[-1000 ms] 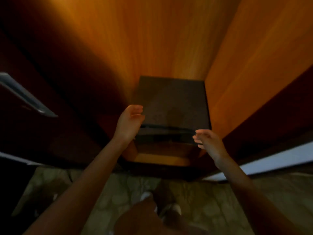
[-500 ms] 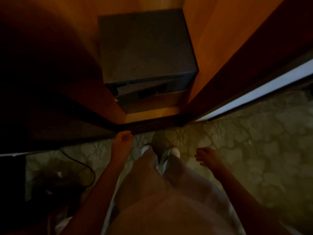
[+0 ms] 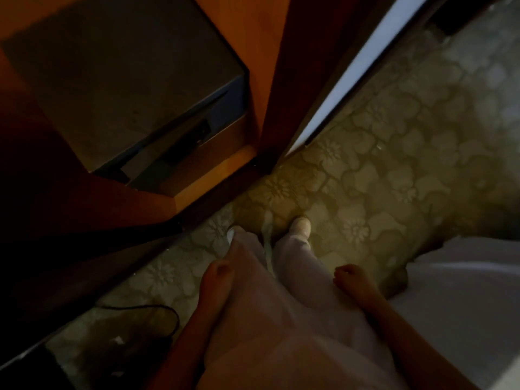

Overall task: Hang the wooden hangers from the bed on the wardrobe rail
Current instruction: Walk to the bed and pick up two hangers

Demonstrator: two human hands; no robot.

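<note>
I look steeply down at the floor in dim light. My left hand (image 3: 215,280) hangs beside my left leg with its fingers curled and nothing in it. My right hand (image 3: 353,281) hangs by my right leg, fingers loosely apart and holding nothing. The open wooden wardrobe (image 3: 213,175) fills the upper left, and a white corner of the bed (image 3: 461,299) shows at the lower right. No wooden hanger and no rail is in view.
A dark grey safe box (image 3: 126,80) sits on the wardrobe's bottom shelf. The wardrobe door (image 3: 346,71) stands open, its pale edge running diagonally. A black cable (image 3: 157,311) lies on the flower-patterned floor (image 3: 394,170) at lower left. My white shoes (image 3: 301,225) point at the wardrobe.
Both hands have dropped from the safe's height to my sides. The view has tipped down and swung right, off the wardrobe interior; the bed corner has come into view.
</note>
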